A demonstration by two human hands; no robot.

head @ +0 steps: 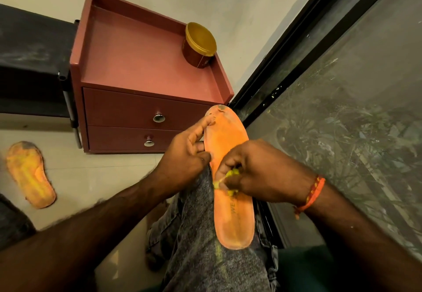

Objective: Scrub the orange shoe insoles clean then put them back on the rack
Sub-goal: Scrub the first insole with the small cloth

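Note:
An orange insole (230, 221) lies lengthwise on my grey-jeaned knee, its worn toe end pointing away from me. My left hand (185, 152) pinches its left edge near the toe. My right hand (253, 173) is curled round a small yellow scrubber (229, 181) and presses it on the middle of the insole. A second orange insole (29, 174), dirty and frayed, lies on the floor at the left. The dark rack (34, 63) stands at the far left beside the cabinet.
A maroon two-drawer cabinet (146, 86) stands ahead, with a gold-lidded jar (199, 45) on its top at the right. A black-framed glass door (342, 100) runs along the right. Pale floor tiles (96, 177) lie between the cabinet and my leg.

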